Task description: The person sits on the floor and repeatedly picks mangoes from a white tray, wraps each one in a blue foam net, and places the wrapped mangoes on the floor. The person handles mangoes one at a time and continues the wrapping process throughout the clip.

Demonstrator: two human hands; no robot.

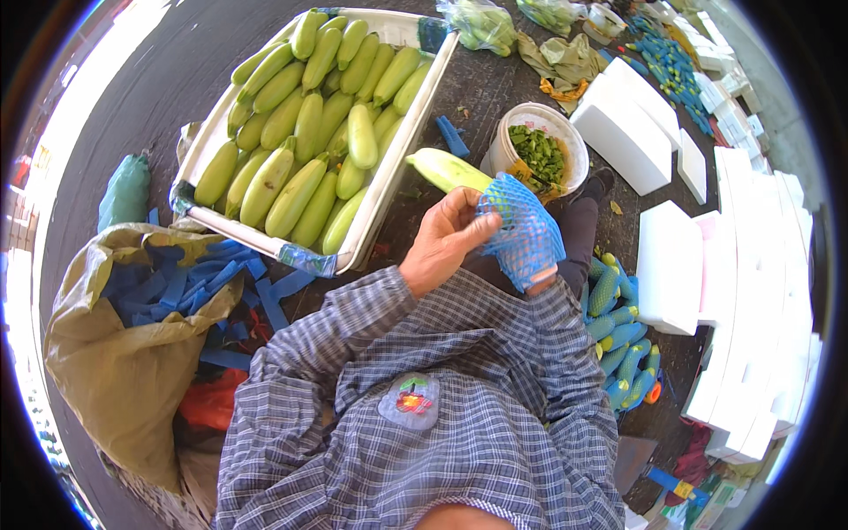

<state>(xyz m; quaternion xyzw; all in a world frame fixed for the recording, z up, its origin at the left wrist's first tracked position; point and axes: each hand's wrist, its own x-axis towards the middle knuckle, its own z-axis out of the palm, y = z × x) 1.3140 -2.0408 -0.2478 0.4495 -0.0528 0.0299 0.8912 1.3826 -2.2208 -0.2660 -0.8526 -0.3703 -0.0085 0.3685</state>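
A light green zucchini [445, 167] points up and left in front of me, its far end bare. A blue foam net sleeve [507, 199] covers its near end. The same netting is stretched over my right hand [530, 248], whose fingers grip the zucchini from inside the mesh and are partly hidden by it. My left hand [445, 232] pinches the sleeve's edge between thumb and fingers, close against the zucchini. To the left, a white plastic crate [391, 179] holds many loose zucchini [308, 126].
A white bucket [493, 159] of green trimmings stands beyond my hands. At left, an open sack [119, 371] holds flat blue sleeves [179, 285]. Netted zucchini [619, 341] lie in a pile at right, near white foam boxes [669, 265]. Bagged vegetables [480, 26] lie at the back.
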